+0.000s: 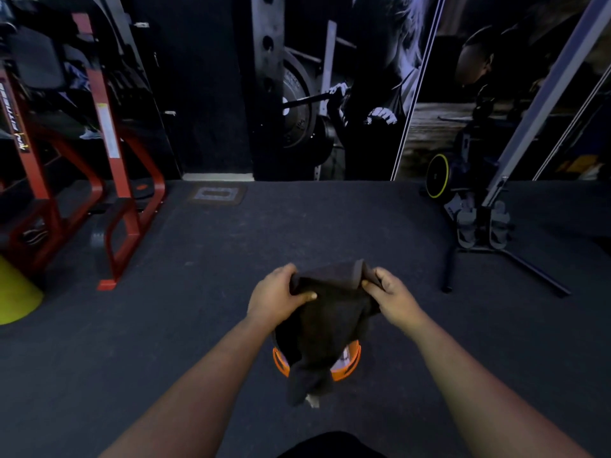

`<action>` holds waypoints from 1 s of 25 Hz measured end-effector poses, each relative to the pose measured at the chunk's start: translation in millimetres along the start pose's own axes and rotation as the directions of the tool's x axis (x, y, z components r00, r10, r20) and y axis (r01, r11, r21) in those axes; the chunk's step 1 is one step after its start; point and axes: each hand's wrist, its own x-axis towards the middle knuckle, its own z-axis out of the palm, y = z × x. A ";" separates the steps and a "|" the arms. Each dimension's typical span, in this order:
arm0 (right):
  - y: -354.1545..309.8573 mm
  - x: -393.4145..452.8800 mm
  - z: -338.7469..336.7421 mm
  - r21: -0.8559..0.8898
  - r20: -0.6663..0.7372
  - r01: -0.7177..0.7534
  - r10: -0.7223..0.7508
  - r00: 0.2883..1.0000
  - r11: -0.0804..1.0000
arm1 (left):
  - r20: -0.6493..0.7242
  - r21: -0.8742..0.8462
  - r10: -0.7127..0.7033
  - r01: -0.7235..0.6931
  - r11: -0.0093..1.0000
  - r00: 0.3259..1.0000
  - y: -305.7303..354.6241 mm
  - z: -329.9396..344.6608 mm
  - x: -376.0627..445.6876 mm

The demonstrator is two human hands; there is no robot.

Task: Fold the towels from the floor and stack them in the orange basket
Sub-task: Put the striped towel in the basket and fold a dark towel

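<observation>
The person holds a dark towel (327, 325) in the air directly above the orange basket (347, 366), which it mostly hides. The left hand (276, 297) pinches the towel's top edge at one corner, thumb over the cloth; the right hand (391, 297) clamps the opposite corner, fingers closed on the fabric. The rest of the towel hangs bunched, its tail drooping past the basket's near rim. To fold cleanly, the corners probably need pulling apart until the top edge is taut, then bringing together evenly before lowering into the basket.

red machine frame (15, 127) | vertical lettering "FITNESS" | rest unreadable
</observation>
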 end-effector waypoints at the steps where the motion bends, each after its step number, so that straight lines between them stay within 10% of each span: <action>1: -2.2 3.1 1.9 -0.077 -0.002 0.049 -0.049 0.999 0.996 | -0.074 -0.044 0.020 -0.024 0.999 0.997 1.6 -1.4 2.1; 5: -11.9 11.7 -3.7 -0.379 0.005 0.115 -0.122 0.993 0.918 | -0.124 -0.641 -0.030 -0.057 0.766 0.992 -0.2 -2.2 10.8; 9: 2.0 9.7 -21.5 -0.653 0.248 0.109 0.076 0.966 0.749 | -0.062 -0.901 -0.397 0.120 0.418 0.916 -17.3 -10.6 14.1; 14: 9.2 12.3 -30.7 -0.314 -0.049 -0.050 0.037 0.998 0.948 | 0.045 -0.923 -0.595 0.262 0.283 0.802 -57.1 0.6 14.0; 17: -5.0 21.1 -23.9 -0.316 -0.125 -0.020 -0.021 0.992 0.949 | -0.024 -0.853 -0.555 0.272 0.445 0.831 -61.1 8.3 6.8; 21: -14.7 25.2 -32.4 -0.540 -0.114 -0.027 -0.041 0.993 0.841 | 0.145 -0.553 -0.117 0.179 0.813 0.982 -77.1 -4.4 -1.4; 25: -12.6 29.3 -43.5 -0.510 0.106 0.024 0.035 0.994 0.860 | -0.086 -0.411 -0.243 0.188 0.892 0.966 -88.8 -6.0 2.8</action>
